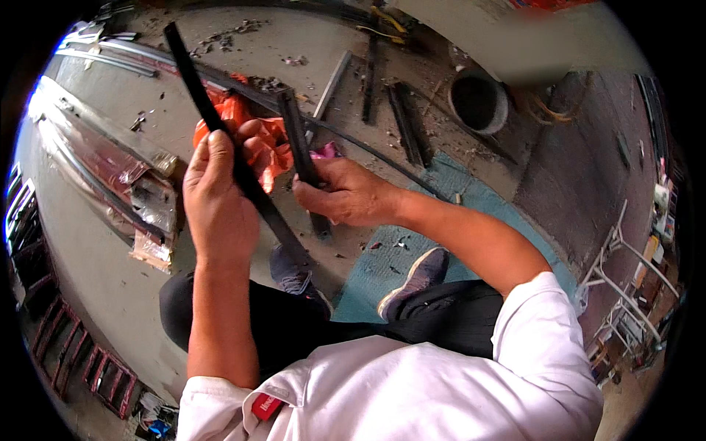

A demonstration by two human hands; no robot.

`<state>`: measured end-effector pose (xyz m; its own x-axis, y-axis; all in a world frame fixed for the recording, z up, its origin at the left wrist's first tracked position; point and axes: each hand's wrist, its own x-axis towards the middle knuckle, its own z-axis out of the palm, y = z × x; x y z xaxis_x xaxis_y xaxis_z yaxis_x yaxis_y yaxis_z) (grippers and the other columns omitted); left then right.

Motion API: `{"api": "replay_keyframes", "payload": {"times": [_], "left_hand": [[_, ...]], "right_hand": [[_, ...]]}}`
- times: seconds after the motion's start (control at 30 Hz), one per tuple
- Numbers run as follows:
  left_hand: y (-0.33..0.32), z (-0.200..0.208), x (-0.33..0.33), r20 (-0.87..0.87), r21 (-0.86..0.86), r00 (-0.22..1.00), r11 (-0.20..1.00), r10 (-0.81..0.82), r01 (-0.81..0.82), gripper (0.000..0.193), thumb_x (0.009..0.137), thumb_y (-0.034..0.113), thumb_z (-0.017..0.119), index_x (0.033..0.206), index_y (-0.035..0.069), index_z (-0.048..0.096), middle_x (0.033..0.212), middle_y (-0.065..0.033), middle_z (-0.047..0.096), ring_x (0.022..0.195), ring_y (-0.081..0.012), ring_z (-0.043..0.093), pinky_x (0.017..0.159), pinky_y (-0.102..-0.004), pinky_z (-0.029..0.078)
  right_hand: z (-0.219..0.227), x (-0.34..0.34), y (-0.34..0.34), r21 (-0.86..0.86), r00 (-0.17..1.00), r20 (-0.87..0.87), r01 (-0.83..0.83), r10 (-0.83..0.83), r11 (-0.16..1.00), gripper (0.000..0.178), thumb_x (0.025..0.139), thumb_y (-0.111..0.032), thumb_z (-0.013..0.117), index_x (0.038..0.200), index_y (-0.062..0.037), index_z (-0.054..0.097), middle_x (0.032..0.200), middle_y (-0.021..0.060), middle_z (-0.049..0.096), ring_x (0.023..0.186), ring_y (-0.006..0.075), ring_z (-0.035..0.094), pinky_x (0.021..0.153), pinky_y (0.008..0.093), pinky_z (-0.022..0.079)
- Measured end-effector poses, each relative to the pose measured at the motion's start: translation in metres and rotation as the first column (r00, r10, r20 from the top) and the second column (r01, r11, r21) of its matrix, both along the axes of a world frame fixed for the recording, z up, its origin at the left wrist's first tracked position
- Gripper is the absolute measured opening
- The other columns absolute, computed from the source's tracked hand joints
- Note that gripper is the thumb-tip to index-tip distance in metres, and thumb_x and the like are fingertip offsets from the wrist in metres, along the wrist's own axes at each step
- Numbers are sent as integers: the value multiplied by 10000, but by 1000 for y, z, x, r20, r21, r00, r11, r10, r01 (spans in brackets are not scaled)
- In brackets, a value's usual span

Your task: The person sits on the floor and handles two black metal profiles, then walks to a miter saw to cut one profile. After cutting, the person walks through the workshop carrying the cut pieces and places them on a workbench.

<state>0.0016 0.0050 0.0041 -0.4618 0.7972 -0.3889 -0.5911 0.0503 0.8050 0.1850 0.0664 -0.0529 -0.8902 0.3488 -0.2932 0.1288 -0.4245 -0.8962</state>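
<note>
My left hand (pixel 217 195) grips a long black bar (pixel 193 79), thumb pressed along it. The bar slants from the upper left down toward my left shoe. My right hand (pixel 346 192) is closed round a shorter dark channel-shaped bar (pixel 296 136), held nearly upright beside the first. The two bars are apart, with a gap between them. Behind my hands lies a crumpled orange plastic bag (pixel 273 151) on the floor. Some fingers of both hands are hidden behind the bars.
A dark bucket (pixel 479 103) stands at the upper right. Dark metal bars (pixel 406 125) and scraps lie on the floor ahead. A teal mat (pixel 368 283) is under my right foot. Plastic-wrapped metal lengths (pixel 103 165) lie at left; a white metal frame (pixel 625 272) stands at right.
</note>
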Motion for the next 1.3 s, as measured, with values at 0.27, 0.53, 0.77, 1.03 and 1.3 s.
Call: {"api": "replay_keyframes", "payload": {"times": [0.27,0.53,0.77,1.03,1.3], "left_hand": [[-2,-2,-1,47,67,997,996,-60,57,230,1092,189,562,1204,4,639,1116,-133,739,897,-144,698,817,-286,603],[1,1,5,2,-39,999,998,-44,44,227,1110,240,535,1124,48,656,1032,-49,738,812,-71,651,768,-257,570],[2,1,5,-12,-32,996,996,-84,83,244,1112,244,531,1133,35,657,1040,-54,731,826,-76,649,782,-267,568],[1,-2,10,42,-98,977,972,-208,211,237,1109,214,536,1215,28,637,1112,-85,727,936,-130,692,867,-304,586],[-1,4,24,140,-150,928,919,-344,363,278,1102,210,549,1237,-13,645,1175,-86,718,1044,-155,697,932,-349,590]], "right_hand": [[-5,-4,-4,146,995,-58,86,-78,986,347,1108,-390,533,967,-80,599,812,-45,526,753,61,472,674,249,414],[-14,-7,-5,312,990,13,133,-144,941,364,1108,-394,526,949,-73,591,815,-19,554,778,79,529,718,274,467],[-17,-7,-2,249,991,39,118,-132,961,379,1109,-420,506,1113,-61,627,839,14,617,762,78,575,709,287,506],[10,-15,22,68,945,-143,307,-296,949,397,1117,-407,501,1186,-47,654,861,-30,635,765,44,570,688,241,487],[24,-5,47,258,886,-34,455,-463,852,501,1104,-522,463,860,-119,630,630,-103,388,570,5,340,508,219,268]]}}
